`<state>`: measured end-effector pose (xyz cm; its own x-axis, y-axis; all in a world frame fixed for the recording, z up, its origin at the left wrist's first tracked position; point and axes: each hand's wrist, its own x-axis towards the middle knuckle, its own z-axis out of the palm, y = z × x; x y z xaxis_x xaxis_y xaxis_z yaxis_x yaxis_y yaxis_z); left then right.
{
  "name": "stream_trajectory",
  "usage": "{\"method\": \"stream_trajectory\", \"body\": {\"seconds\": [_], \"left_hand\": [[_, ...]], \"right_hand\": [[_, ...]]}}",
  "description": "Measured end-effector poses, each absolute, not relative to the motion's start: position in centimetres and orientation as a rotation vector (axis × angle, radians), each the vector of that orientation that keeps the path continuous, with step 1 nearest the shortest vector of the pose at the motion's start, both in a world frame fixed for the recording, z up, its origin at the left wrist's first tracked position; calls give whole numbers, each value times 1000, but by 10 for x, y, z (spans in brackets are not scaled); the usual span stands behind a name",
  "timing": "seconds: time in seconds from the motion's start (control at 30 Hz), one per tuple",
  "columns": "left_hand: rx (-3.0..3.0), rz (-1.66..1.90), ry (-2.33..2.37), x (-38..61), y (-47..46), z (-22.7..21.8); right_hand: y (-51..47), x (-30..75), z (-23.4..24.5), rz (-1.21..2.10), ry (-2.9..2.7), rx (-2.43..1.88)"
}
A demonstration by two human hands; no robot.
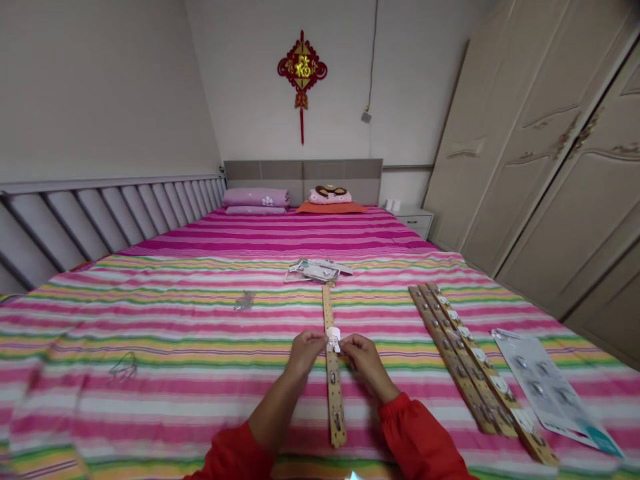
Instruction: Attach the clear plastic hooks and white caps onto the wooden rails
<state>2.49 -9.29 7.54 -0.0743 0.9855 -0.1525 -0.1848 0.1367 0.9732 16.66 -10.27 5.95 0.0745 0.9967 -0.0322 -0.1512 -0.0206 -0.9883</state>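
A long, narrow wooden strip point(334, 393) with rows of small holes lies lengthwise in front of me on the striped bed sheet. Over its middle is a small white-backed metal hook point(333, 333). My left hand point(306, 352) pinches the left edge of this hook, fingers closed. From the right, my right hand point(366, 360) is closed at the hook's opposite edge. Nearer to me, two metal hooks sit on the strip, one being a silvery hook point(333, 377). Whether the white-backed hook touches the wood is hard to see.
Several wooden strips with hooks point(457, 360) lie side by side at the right. Beyond them is a blister pack of hooks point(550, 387). A pile of packaging point(317, 269) lies past the strip's far end. Clear plastic scraps point(245, 301) are at the left.
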Motion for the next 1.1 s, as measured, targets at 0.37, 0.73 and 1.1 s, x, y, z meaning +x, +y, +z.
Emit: {"method": "stream_trajectory", "body": {"seconds": [0.37,0.73,1.1], "left_hand": [[915,1219,1293,28,-80,52],[926,1201,1369,30,-72,38],[938,1180,1401,30,-67,28]], "right_hand": [[-81,164,28,1191,-1052,-1194],[-72,164,10,1134,-1094,-1201],[-69,165,3,1101,-1115,-1223]]}}
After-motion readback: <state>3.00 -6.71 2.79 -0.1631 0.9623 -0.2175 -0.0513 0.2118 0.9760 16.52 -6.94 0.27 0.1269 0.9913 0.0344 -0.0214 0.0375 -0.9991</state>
